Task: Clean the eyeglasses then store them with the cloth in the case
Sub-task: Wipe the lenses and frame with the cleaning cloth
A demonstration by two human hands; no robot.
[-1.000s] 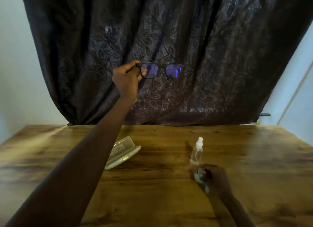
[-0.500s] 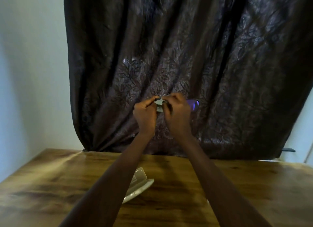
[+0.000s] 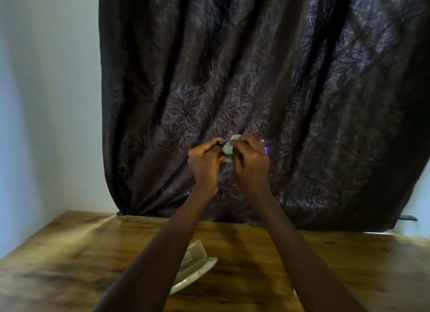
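Note:
Both hands are raised in front of the dark curtain. My left hand point(image 3: 204, 164) pinches the left end of the dark-framed eyeglasses point(image 3: 267, 144), of which only the right lens with a purple glint shows. My right hand point(image 3: 252, 161) presses a small pale grey cloth point(image 3: 229, 149) against the left lens, which the cloth and fingers hide. The clear plastic case point(image 3: 194, 266) lies open on the wooden table, partly behind my left forearm.
A dark leaf-patterned curtain point(image 3: 256, 90) hangs behind the wooden table point(image 3: 58, 265). A white wall is at the left. The spray bottle is not visible; my right forearm covers that part of the table.
One second ago my left hand alone held the glasses up while my right hand lay on the cloth by the spray bottle. The right hand has since brought the cloth up to the left lens.

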